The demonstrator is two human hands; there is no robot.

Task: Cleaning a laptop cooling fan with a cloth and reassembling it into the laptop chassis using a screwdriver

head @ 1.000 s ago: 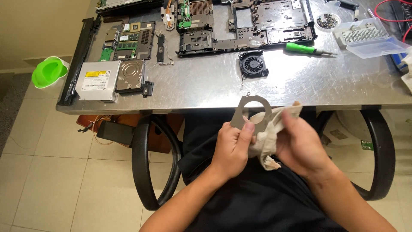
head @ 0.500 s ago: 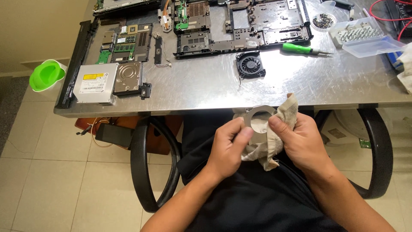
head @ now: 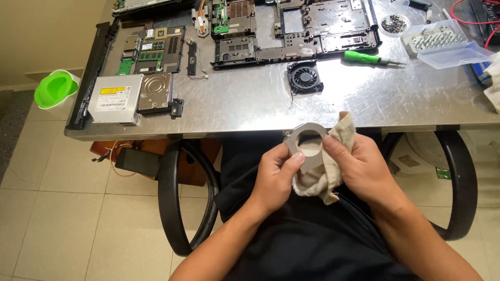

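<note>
Left hand [head: 275, 174] pinches a grey ring-shaped plate [head: 306, 147]; right hand [head: 364, 167] grips a cloth [head: 328, 174] against it. Upper right, a clear box [head: 435, 40] holds screws.

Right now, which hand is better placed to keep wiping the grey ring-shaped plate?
Probably the right hand: it already presses the beige cloth against the grey ring-shaped plate. The left hand pinches the plate's lower edge, steadying it.

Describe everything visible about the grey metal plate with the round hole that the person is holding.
The grey plate is thin, flat, dull metal with a large round hole and a small tab at its upper left. It is held just below the table edge, above the lap, facing the camera. The left hand pinches its lower left; the right hand presses a beige cloth against its right side.
</note>
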